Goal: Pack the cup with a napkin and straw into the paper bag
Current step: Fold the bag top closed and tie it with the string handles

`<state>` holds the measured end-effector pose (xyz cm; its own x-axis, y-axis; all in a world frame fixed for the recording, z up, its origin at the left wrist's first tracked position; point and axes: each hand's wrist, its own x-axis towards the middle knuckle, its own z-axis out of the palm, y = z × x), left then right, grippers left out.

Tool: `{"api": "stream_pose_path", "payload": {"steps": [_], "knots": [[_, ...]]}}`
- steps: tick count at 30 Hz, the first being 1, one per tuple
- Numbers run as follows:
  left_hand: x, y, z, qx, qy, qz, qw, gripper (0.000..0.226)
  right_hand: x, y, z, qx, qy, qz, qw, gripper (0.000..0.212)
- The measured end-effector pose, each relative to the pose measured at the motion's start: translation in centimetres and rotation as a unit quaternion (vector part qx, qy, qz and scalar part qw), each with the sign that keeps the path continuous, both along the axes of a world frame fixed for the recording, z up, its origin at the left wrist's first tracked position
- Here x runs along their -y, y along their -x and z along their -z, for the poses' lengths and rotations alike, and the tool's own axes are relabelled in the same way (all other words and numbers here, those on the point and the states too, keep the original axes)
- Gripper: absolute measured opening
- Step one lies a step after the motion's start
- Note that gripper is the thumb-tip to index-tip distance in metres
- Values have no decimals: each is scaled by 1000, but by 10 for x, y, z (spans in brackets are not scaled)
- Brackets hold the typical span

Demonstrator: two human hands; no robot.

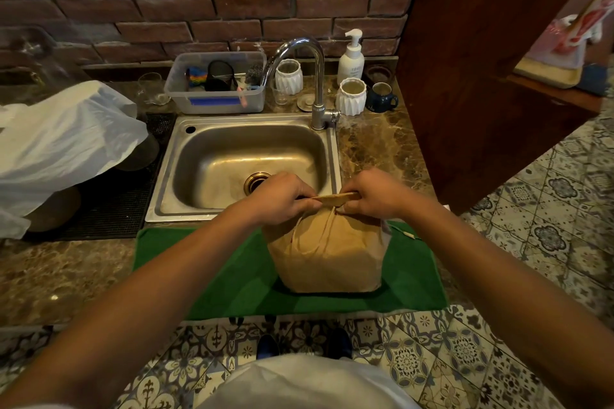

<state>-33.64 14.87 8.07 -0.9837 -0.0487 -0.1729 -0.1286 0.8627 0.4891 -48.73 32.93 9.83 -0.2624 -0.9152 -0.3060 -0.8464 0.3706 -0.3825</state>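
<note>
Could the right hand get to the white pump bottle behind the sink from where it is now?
Probably not right away. The right hand is pinching the folded top of the paper bag together with the left hand. Once it lets go, the counter toward the pump bottle looks open.

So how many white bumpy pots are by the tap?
2. One white ribbed pot sits behind the tap, left of the soap bottle; the other stands right of the tap's base.

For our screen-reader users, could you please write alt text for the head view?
Both hands, left hand and right hand, pinch the folded top of a brown paper bag standing on a green towel in front of a steel sink.
</note>
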Motion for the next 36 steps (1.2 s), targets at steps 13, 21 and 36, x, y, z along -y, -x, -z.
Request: {"api": "stream_pose_path", "payload": {"steps": [13,21,36], "knots": [[-5,3,-4,-45,36,-12,998,27,-7,23,-4,5,22,-24,999,34],[4,5,-4,-14,-12,-39,999,25,-27,46,3,89,51,36,994,28],[26,-14,6,4,-142,-104,984,36,-47,66,17,361,109,225,899,27]]}}
